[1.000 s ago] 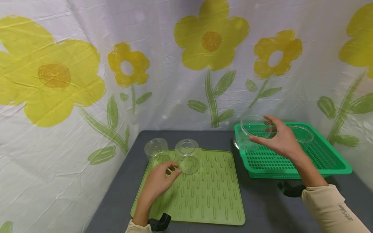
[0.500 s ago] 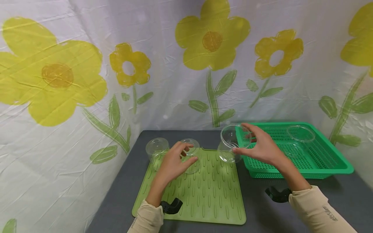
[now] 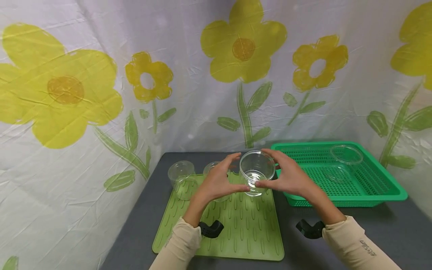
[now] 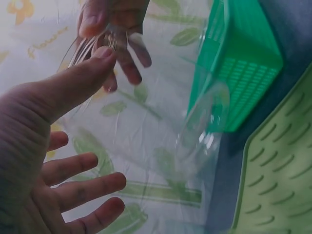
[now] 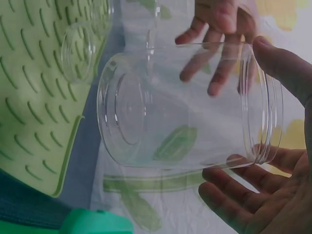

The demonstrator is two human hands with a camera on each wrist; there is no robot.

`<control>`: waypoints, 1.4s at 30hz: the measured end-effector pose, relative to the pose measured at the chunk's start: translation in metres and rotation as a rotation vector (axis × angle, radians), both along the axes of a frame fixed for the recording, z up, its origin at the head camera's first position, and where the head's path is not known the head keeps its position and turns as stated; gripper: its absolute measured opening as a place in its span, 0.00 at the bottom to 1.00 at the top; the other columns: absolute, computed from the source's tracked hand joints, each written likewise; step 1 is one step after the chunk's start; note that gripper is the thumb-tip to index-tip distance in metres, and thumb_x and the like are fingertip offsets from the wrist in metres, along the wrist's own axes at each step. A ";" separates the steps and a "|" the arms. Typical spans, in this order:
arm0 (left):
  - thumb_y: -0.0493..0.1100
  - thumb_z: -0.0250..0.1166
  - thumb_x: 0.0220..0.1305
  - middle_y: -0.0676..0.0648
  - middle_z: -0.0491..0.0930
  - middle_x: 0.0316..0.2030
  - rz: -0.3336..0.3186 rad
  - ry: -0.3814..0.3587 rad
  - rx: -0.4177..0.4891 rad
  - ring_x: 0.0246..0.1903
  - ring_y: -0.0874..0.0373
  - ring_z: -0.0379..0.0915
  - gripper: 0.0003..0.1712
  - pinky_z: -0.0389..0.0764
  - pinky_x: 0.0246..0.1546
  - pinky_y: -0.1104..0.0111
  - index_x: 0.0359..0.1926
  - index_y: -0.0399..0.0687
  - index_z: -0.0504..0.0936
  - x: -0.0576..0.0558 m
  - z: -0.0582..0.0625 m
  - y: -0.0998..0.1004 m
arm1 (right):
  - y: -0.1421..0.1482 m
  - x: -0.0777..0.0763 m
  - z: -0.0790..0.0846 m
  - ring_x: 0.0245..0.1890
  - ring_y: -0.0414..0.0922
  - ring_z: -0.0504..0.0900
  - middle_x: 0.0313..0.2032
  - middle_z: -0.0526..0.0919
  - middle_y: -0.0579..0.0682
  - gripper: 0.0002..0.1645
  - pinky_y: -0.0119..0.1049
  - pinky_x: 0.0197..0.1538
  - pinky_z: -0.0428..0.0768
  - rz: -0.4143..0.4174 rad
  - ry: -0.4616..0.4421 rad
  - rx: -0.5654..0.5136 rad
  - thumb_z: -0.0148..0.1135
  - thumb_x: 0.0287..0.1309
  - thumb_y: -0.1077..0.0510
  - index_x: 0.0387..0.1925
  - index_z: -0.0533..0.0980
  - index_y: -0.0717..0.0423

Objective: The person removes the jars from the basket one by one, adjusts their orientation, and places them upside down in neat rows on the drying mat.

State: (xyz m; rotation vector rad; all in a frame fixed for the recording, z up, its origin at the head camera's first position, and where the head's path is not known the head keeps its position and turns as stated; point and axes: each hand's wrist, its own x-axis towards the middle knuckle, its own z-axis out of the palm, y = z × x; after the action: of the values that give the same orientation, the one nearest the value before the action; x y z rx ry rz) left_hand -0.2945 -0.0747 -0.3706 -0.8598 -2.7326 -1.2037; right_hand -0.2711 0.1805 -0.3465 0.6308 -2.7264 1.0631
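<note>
A clear plastic jar with a ridged rim hangs over the green mat, its mouth toward me. My right hand grips it near the rim, thumb on one side and fingers on the other. On the jar's other side is my left hand, its fingers spread apart; the left thumb lies close to the rim, and whether it touches is hard to tell. Two similar clear jars stand on the mat's far left: one jar shows well, the other jar is mostly behind my left hand.
A green perforated basket stands right of the mat, with another clear jar inside. Behind the dark grey table hangs a white curtain with yellow flowers.
My right hand has carried the jar leftward from above the basket to above the mat. My left hand has moved right from the standing jars to beside the carried one.
</note>
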 end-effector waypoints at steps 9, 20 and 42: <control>0.62 0.81 0.49 0.48 0.68 0.73 -0.025 0.021 -0.061 0.64 0.46 0.73 0.65 0.78 0.58 0.48 0.81 0.63 0.52 0.001 0.004 0.010 | -0.008 0.003 -0.004 0.52 0.53 0.79 0.58 0.77 0.56 0.61 0.52 0.51 0.81 0.052 0.063 -0.004 0.84 0.42 0.41 0.74 0.65 0.54; 0.62 0.79 0.51 0.51 0.70 0.70 -0.041 0.034 0.033 0.58 0.53 0.74 0.60 0.84 0.47 0.54 0.79 0.62 0.55 0.003 -0.005 0.009 | -0.007 0.008 -0.003 0.58 0.55 0.79 0.66 0.73 0.59 0.63 0.55 0.55 0.81 0.100 0.081 -0.011 0.82 0.45 0.42 0.77 0.60 0.55; 0.55 0.77 0.58 0.41 0.72 0.68 -0.120 -0.055 0.490 0.59 0.43 0.79 0.54 0.84 0.44 0.64 0.78 0.54 0.55 0.012 -0.040 -0.008 | 0.003 0.000 -0.042 0.68 0.61 0.71 0.71 0.69 0.59 0.62 0.65 0.62 0.72 0.183 0.019 -0.109 0.82 0.46 0.46 0.78 0.58 0.51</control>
State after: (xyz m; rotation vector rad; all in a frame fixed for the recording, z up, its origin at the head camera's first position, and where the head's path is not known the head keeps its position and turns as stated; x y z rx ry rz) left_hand -0.2827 -0.0830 -0.4105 -0.9366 -2.2760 -1.8318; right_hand -0.2715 0.1839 -0.3885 0.8813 -2.6130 1.2291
